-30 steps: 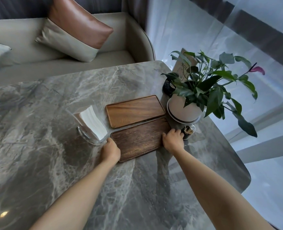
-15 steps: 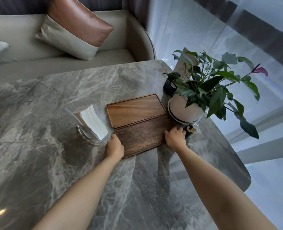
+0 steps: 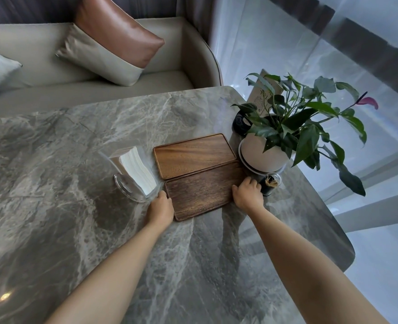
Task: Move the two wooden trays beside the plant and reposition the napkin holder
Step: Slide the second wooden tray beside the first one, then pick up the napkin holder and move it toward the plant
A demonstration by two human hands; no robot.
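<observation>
Two wooden trays lie side by side on the marble table (image 3: pixel 76 160). The lighter tray (image 3: pixel 193 155) is the far one; the darker tray (image 3: pixel 202 190) touches its near edge. My left hand (image 3: pixel 160 209) grips the dark tray's left end and my right hand (image 3: pixel 248 194) grips its right end. A potted plant (image 3: pixel 284 127) in a white pot stands just right of the trays. The clear napkin holder (image 3: pixel 132 174), filled with white napkins, stands just left of them, close to my left hand.
A toothpick jar (image 3: pixel 271 183) sits beside my right hand, below the pot. A black round object (image 3: pixel 240 122) and a card stand are behind the plant. The table's right edge is near the pot. A sofa with cushions (image 3: pixel 114 38) lies beyond the table.
Both hands have slid the dark tray away from me until it lies flush against the light tray. The napkin holder and plant stayed put.
</observation>
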